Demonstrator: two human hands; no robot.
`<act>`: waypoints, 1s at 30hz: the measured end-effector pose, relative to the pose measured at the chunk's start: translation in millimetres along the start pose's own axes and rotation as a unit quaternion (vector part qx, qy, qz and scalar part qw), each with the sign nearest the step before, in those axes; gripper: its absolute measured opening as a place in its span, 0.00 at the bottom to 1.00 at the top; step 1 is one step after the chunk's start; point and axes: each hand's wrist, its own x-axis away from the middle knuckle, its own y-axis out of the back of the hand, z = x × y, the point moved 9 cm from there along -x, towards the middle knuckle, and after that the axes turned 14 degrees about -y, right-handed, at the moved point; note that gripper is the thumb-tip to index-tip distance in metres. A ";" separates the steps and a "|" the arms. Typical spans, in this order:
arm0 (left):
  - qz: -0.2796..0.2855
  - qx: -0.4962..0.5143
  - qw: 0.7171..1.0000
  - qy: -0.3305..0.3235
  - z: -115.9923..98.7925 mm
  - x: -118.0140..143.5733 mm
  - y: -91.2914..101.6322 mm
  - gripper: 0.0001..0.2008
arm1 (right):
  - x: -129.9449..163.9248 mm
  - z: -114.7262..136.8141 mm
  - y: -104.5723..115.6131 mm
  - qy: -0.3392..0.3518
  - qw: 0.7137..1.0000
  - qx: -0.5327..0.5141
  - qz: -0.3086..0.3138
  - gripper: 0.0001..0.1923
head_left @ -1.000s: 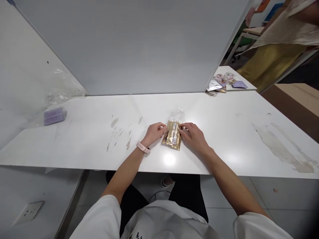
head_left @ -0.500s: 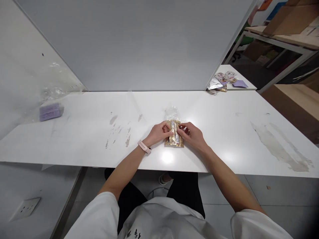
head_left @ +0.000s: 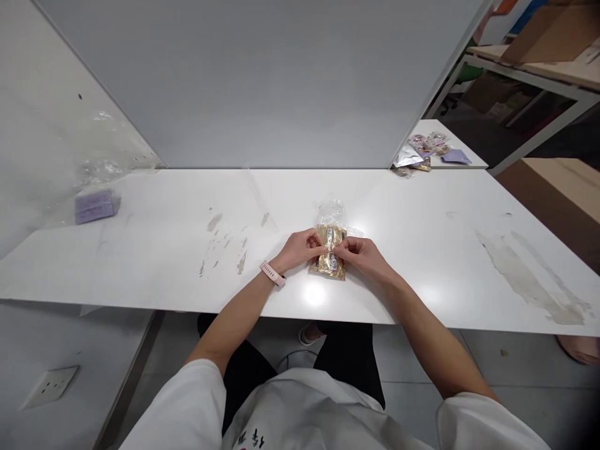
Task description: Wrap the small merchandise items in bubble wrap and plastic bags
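Gold packet (head_left: 327, 265), pale pink wristband (head_left: 272, 274)

i see the left hand (head_left: 300, 249) and right hand (head_left: 362, 254) pinching the middle of a gold packet (head_left: 330, 267), fingers (head_left: 341, 252) nearly meeting. it lies on the white table (head_left: 154, 256), crumpled clear plastic (head_left: 331, 209) at its far edge. far left, i see a purple pack (head_left: 94, 206).

Location type: office-style workroom. Identifying features: a plain grey partition panel (head_left: 276, 81) stands behind a long white table (head_left: 154, 250); a wall socket (head_left: 52, 385) is set low at left. At right are a metal-framed second table (head_left: 562, 70), a green chair (head_left: 469, 73) and a cardboard box (head_left: 557, 194). The floor (head_left: 422, 359) is grey, with joint lines.
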 end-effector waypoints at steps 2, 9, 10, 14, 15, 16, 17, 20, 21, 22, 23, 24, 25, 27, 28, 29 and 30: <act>0.001 0.002 1.000 0.001 -1.2 0.4 -0.1 0.15 | -0.5 -0.7 8.2 -0.003 0.999 -0.036 -0.030 0.23; -0.001 0.002 1.000 0.003 -1.0 -0.1 -0.6 0.16 | 1.9 4.4 21.8 0.012 0.985 0.097 -0.140 0.21; -0.001 -0.002 1.000 0.004 -0.5 -0.3 -0.3 0.16 | 1.3 4.2 18.4 0.012 0.988 0.092 -0.122 0.20; 0.005 -0.014 1.000 0.005 1.0 -0.9 -0.2 0.16 | -2.2 -1.3 13.9 0.000 0.998 -0.015 -0.063 0.20; 0.005 -0.016 1.000 0.003 1.0 -1.1 0.1 0.16 | -3.4 -3.6 15.5 -0.008 0.997 -0.044 -0.058 0.19; 0.004 -0.018 1.000 0.002 1.0 -1.2 0.4 0.16 | -4.6 -5.6 17.0 -0.014 0.996 -0.068 -0.054 0.19; 0.002 -0.021 1.000 0.001 1.0 -1.3 0.7 0.16 | -5.6 -7.1 18.3 -0.019 0.995 -0.089 -0.049 0.19; -0.002 -0.022 1.000 -0.001 0.8 -1.2 1.0 0.16 | -6.5 -9.4 20.7 -0.037 0.990 -0.131 -0.034 0.21; -0.002 -0.020 1.000 -0.002 0.6 -1.1 0.7 0.15 | -5.5 -9.4 20.6 -0.045 0.990 -0.134 -0.028 0.21; 0.000 -0.015 1.000 -0.003 0.3 -1.1 0.1 0.15 | -3.8 -8.7 19.5 -0.053 0.990 -0.129 -0.017 0.22; 0.002 -0.010 1.000 -0.004 0.1 -1.0 -0.6 0.15 | -1.3 -6.9 17.3 -0.058 0.992 -0.116 -0.001 0.22; 0.003 -0.005 1.000 -0.006 -0.1 -1.1 -1.2 0.15 | 1.9 -3.9 13.3 -0.058 0.993 -0.099 0.025 0.22; 0.004 -0.002 1.000 -0.006 0.0 -1.1 -1.5 0.15 | 5.9 -0.3 7.9 -0.055 0.994 -0.078 0.059 0.22; 0.003 -0.003 1.000 -0.006 0.5 -1.2 -1.7 0.15 | 14.8 5.7 -4.7 -0.048 0.989 -0.040 0.136 0.20; 0.002 -0.008 1.000 -0.005 0.8 -1.2 -1.5 0.15 | 18.4 7.4 -9.2 -0.045 0.985 -0.028 0.164 0.19; -0.001 -0.016 1.000 -0.003 1.0 -1.2 -0.9 0.15 | 20.3 8.2 -11.6 -0.044 0.983 -0.021 0.179 0.19; -0.004 -0.024 1.000 0.001 1.3 -0.9 0.1 0.15 | 20.3 8.1 -11.7 -0.042 0.982 -0.018 0.181 0.18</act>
